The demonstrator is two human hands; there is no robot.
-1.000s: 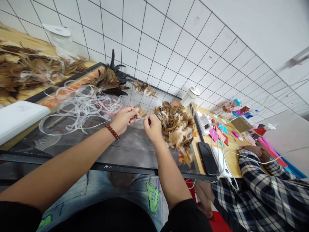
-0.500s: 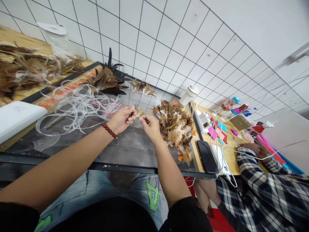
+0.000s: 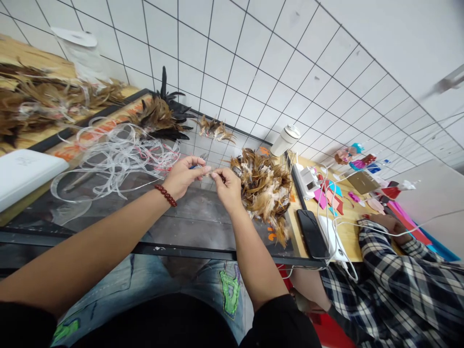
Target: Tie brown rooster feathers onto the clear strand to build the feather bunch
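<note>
My left hand (image 3: 185,178), with a red bead bracelet (image 3: 166,195) at its wrist, is closed in a pinch above the dark, glass-like tabletop (image 3: 195,227). The closed fingertips of my right hand (image 3: 228,187) meet it from the right. Between the two pinches shows a tiny tan bit of feather (image 3: 211,172), mostly hidden by the fingers. Just right of my right hand lies a big heap of brown and cream feathers (image 3: 263,186). A loose tangle of clear plastic strip (image 3: 116,157) spreads left of my left hand.
Small feather tufts (image 3: 215,129) and a dark feather bunch (image 3: 163,116) lie at the back. A white cup (image 3: 286,139) stands behind the heap. A phone (image 3: 312,234) and white cables lie right, beside a co-worker's plaid sleeve (image 3: 384,246). A white box (image 3: 31,174) is left.
The feather tuft seen between my hands is now almost covered by my fingers. My fingertips have come closer together, and my left thumb has stretched toward the right hand.
</note>
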